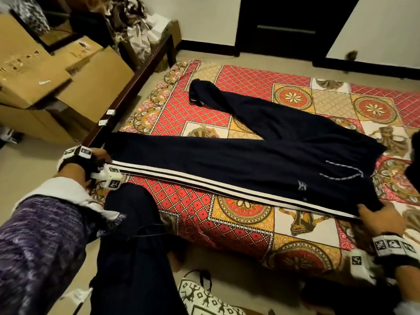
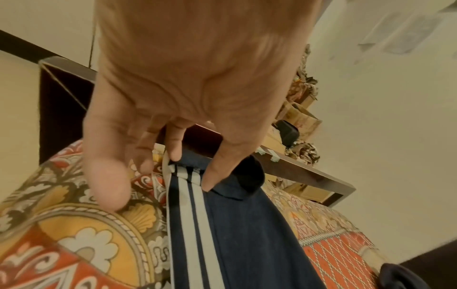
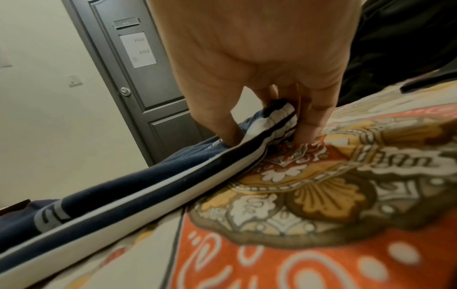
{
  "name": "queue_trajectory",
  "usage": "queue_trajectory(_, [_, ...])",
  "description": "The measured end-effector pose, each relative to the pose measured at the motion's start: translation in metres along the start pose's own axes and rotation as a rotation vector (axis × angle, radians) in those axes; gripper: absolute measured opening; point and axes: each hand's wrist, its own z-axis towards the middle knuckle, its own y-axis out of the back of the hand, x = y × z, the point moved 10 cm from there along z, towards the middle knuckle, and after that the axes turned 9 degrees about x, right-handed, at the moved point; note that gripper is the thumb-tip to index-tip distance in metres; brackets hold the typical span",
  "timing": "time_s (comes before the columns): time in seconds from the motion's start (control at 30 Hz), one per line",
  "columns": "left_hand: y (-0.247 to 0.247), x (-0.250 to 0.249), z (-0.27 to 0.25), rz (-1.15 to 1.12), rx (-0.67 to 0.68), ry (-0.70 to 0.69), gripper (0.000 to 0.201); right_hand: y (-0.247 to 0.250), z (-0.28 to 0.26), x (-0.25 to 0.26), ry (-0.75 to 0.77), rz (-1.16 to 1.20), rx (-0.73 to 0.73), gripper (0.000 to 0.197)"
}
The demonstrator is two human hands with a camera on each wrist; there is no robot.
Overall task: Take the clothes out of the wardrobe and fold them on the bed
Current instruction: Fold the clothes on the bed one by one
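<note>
Dark navy track pants (image 1: 238, 160) with white side stripes lie spread on the patterned red and yellow bedspread (image 1: 241, 223). One leg runs along the near edge, the other angles toward the far side. My left hand (image 1: 100, 159) pinches the hem of the near leg (image 2: 188, 172) between thumb and fingers. At the waistband corner (image 3: 274, 119), my right hand (image 1: 379, 217) grips the bunched striped fabric, thumb on top and fingers underneath against the bed.
Cardboard boxes (image 1: 56, 71) are stacked on the left beside a dark wooden bed frame (image 1: 141, 71). A dark door (image 1: 293, 26) stands at the far wall. My knee (image 1: 134, 223) presses against the mattress edge. A patterned bag (image 1: 204, 296) lies on the floor.
</note>
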Motion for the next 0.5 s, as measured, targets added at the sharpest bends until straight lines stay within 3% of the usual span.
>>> queue_trajectory(0.1, [-0.005, 0.011, 0.008, -0.037, 0.062, 0.021, 0.029, 0.012, -0.013, 0.009, 0.006, 0.042, 0.003, 0.057])
queue_trajectory(0.3, [-0.019, 0.010, 0.014, -0.024, 0.147, 0.023, 0.026, 0.014, -0.016, 0.007, -0.030, 0.269, 0.019, 0.048])
queue_trajectory(0.4, [-0.017, 0.015, 0.033, -0.109, 0.106, 0.025, 0.039, 0.015, -0.017, 0.003, -0.077, 0.459, 0.035, 0.041])
queue_trajectory(0.5, [-0.020, 0.010, 0.024, -0.107, 0.055, 0.005, 0.042, 0.002, -0.012, -0.005, -0.128, 0.578, 0.091, 0.051])
